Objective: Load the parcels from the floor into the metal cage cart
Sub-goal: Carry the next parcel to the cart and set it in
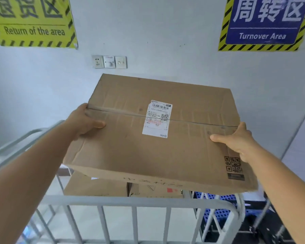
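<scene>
Cardboard parcel (158,134) (flat, long axis sideways), hands gripping

Yellow sign (33,22); blue sign (264,22); wall sockets (109,62)

Brown cardboard parcel (158,138) showing a white label (157,118) with black barcodes, plus a black QR print. Cage cart (130,202) showing pale grey bars. Wall signs: yellow sign (33,22) and blue sign (264,22), both wearing black-yellow hazard stripes.
</scene>
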`<state>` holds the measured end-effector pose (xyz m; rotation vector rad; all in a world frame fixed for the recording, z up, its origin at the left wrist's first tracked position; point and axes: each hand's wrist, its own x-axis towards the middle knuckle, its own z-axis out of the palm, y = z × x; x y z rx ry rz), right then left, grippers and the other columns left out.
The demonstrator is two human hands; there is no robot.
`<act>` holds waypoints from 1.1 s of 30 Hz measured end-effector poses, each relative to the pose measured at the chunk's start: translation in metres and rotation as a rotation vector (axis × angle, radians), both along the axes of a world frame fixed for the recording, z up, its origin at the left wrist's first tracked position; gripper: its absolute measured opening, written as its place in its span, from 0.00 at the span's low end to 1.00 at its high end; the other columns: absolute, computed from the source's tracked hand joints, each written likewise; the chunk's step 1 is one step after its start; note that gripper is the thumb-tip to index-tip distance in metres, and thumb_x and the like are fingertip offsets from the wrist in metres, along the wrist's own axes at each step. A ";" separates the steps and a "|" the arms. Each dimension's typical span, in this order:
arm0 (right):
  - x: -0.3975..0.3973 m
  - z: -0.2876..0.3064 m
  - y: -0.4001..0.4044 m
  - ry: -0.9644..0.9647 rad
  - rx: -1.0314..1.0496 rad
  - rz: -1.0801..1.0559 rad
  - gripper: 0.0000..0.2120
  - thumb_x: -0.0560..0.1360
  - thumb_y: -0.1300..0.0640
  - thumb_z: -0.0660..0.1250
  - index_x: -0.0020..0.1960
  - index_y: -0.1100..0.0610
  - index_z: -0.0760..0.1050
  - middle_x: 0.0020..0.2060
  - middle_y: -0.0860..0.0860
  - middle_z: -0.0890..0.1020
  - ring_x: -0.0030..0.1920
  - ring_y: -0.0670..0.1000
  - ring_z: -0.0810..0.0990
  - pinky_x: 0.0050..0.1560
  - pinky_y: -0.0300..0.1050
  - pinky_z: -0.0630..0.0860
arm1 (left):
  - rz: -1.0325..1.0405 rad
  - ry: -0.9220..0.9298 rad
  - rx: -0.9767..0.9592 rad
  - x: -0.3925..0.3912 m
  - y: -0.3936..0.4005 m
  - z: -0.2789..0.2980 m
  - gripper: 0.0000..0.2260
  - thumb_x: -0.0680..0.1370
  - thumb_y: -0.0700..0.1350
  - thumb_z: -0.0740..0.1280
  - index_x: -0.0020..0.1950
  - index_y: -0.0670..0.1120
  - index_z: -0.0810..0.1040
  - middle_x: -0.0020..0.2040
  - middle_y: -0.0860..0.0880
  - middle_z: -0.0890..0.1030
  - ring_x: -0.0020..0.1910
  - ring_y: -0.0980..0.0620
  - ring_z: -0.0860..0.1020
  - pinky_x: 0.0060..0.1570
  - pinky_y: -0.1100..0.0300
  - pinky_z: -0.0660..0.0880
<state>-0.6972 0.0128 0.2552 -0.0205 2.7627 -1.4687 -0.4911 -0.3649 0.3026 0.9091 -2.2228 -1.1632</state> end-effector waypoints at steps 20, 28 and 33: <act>-0.145 -0.149 -0.197 -0.277 0.130 0.192 0.62 0.61 0.46 0.82 0.80 0.50 0.42 0.78 0.54 0.55 0.75 0.60 0.60 0.70 0.59 0.65 | 0.204 -0.256 0.170 -0.082 -0.161 -0.156 0.41 0.69 0.42 0.77 0.77 0.48 0.58 0.67 0.44 0.70 0.56 0.47 0.70 0.53 0.56 0.70; -0.170 -0.218 -0.259 -0.399 0.232 0.251 0.59 0.63 0.50 0.82 0.79 0.54 0.46 0.76 0.57 0.60 0.73 0.60 0.62 0.68 0.59 0.67 | 0.280 -0.410 0.293 -0.084 -0.205 -0.235 0.47 0.64 0.45 0.80 0.77 0.50 0.58 0.63 0.46 0.73 0.61 0.44 0.74 0.62 0.51 0.73; -0.156 -0.255 -0.299 -0.459 0.319 0.263 0.55 0.62 0.49 0.83 0.77 0.57 0.52 0.75 0.57 0.61 0.72 0.62 0.64 0.67 0.60 0.68 | 0.276 -0.508 0.311 -0.071 -0.243 -0.279 0.46 0.67 0.46 0.79 0.78 0.50 0.55 0.70 0.43 0.69 0.66 0.42 0.70 0.64 0.50 0.70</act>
